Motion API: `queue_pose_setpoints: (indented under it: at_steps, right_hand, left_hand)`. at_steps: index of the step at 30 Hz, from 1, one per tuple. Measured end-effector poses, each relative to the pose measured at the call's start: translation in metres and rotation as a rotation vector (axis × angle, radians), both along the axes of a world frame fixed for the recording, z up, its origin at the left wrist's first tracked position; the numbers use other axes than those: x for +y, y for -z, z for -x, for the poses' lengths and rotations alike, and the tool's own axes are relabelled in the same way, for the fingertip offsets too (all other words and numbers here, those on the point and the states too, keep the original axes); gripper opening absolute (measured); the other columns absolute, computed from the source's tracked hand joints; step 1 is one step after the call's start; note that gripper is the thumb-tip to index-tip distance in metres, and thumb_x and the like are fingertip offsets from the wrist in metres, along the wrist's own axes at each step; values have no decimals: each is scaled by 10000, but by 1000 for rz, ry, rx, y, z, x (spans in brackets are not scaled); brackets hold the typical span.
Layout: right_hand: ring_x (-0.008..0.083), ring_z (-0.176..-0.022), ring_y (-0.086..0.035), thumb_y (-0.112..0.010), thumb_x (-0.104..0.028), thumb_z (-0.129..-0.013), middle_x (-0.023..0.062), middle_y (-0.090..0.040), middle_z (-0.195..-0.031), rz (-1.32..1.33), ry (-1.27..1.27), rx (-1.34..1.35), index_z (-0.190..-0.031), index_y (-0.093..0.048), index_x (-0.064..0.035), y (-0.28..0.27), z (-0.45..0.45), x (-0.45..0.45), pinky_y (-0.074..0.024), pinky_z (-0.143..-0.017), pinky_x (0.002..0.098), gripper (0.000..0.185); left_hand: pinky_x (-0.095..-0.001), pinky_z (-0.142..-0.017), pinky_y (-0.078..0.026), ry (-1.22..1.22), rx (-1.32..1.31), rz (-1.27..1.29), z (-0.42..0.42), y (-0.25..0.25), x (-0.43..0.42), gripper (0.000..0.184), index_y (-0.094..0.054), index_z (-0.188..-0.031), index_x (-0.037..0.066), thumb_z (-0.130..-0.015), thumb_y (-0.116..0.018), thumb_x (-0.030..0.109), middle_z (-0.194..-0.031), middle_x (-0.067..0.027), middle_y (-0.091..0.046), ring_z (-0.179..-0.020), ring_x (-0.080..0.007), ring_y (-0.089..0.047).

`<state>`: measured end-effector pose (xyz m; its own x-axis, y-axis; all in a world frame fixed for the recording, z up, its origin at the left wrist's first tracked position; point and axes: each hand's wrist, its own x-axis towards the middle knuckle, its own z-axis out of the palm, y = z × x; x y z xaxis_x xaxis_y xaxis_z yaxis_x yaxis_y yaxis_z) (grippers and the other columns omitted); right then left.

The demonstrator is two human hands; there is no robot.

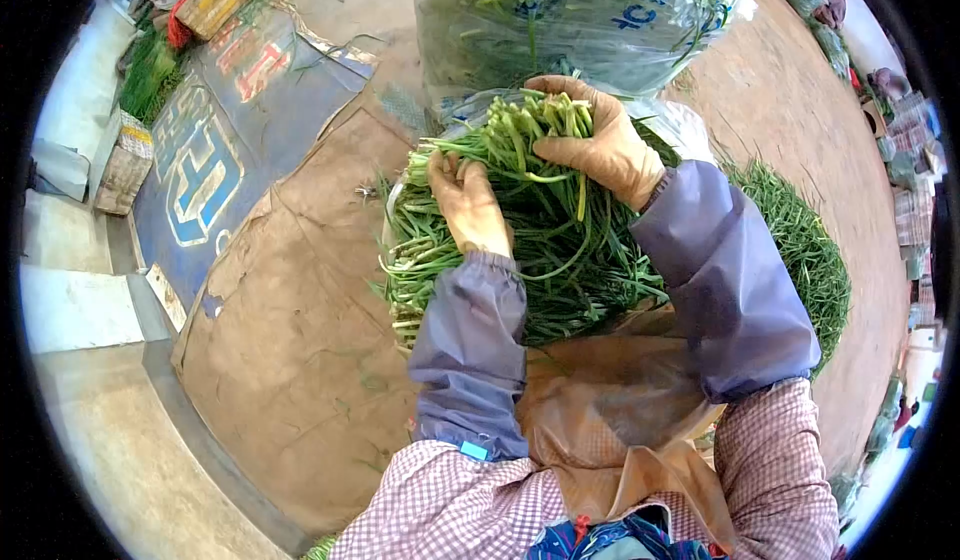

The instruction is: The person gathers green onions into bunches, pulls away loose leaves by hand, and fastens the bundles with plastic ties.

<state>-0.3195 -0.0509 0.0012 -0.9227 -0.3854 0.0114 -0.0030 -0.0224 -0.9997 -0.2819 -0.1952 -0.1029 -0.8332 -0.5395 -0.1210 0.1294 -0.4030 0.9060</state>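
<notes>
Both hands wear tan gloves over a large pile of long-stemmed leafy greens [570,280] in front of me. My right hand [603,140] is closed around a bunch of greens [525,135], its pale cut stem ends bunched at the top. To its left, my left hand [468,200] has its fingers curled around stems at the left side of the same bunch; its fingertips are partly hidden among them. More cut ends stick out along the pile's left side. A large clear plastic bag [560,30] with blue print, full of greens, stands just beyond the pile.
Another heap of greens [800,250] lies to the right on the brown floor. On the left are a blue printed sheet [230,160], a cardboard box [125,165] and more greens [150,75]. A low pale ledge [130,420] runs along the left; bags and bundles line the far right.
</notes>
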Motion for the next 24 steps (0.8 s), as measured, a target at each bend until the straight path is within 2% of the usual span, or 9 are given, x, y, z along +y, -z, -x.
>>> queue_pose_setpoints:
  at_steps: [3,6,10,11,13,15,16,19,24]
  right_hand:
    - [133,-1077,-581,-796,-17,-727,24,-630,-1183,-71,-27,22,-1363,-500,-77,-2,-12,-3,-465,-979,290,704]
    - [231,-1107,-584,-835,-304,-661,130,-624,-1174,-294,-20,136,-1362,-501,-100,-8,-19,-7,-441,-994,374,803]
    - [379,-1204,-489,-875,-364,-604,184,-545,-1267,-1150,59,613,-1421,-455,-185,-49,-29,-2,-333,-1065,488,936]
    - [390,-1285,-414,-877,-383,-588,180,-496,-1342,-1083,77,697,-1430,-444,-202,-51,-32,3,-245,-1115,510,964]
    - [329,-1305,-429,-891,-297,-622,155,-470,-1398,-955,140,777,-1413,-468,-183,-40,-28,8,-301,-1114,468,905]
    - [279,-1311,-432,-890,-197,-641,134,-486,-1398,-539,-14,489,-1364,-518,-153,-28,-25,15,-337,-1106,435,814]
    - [254,-1314,-434,-889,-147,-651,123,-494,-1398,-329,-88,345,-1339,-543,-139,-26,-25,17,-354,-1102,418,771]
    - [170,-1157,-537,-899,-114,-616,74,-584,-1254,-55,-54,115,-1147,-644,-69,-23,-31,14,-426,-1020,309,591]
    - [83,-875,-600,-828,-81,-674,2,-673,-935,-56,147,181,-1038,-642,-26,-12,-39,8,-507,-842,251,413]
  left_hand:
    - [-350,-983,-432,233,377,-144,1,-1,4,518,-363,-1403,-28,-955,-446,219,-1227,-133,-552,-1104,-245,-554]
    - [-340,-957,-471,250,310,229,-9,-34,10,470,-424,-1358,-23,-987,-419,266,-1224,-138,-595,-1080,-234,-608]
    - [-336,-948,-487,352,299,-157,-10,-28,27,460,-446,-1330,-54,-1006,-422,272,-1210,-145,-606,-1072,-227,-619]
    - [-337,-950,-486,387,285,-332,-12,-32,29,462,-447,-1328,-59,-1006,-426,273,-1206,-147,-608,-1070,-230,-619]
    - [-337,-985,-462,431,368,69,-16,-29,26,618,-410,-1360,-65,-1008,-427,442,-1262,-159,-567,-1123,-239,-587]
    - [-337,-1000,-450,397,436,372,-14,-20,24,728,-379,-1383,-71,-991,-410,541,-1307,-172,-532,-1161,-248,-563]
    - [-347,-1021,-429,554,471,180,-19,-34,23,830,-360,-1399,-78,-958,-353,625,-1364,-190,-476,-1209,-255,-527]
    - [-362,-1041,-411,546,610,77,-6,8,38,745,-355,-1395,-88,-998,-384,542,-1355,-193,-480,-1212,-262,-522]
    - [-329,-1056,-383,695,244,-119,-16,-53,35,510,-464,-1372,3,-1014,-427,363,-1360,-150,-512,-1267,-235,-489]
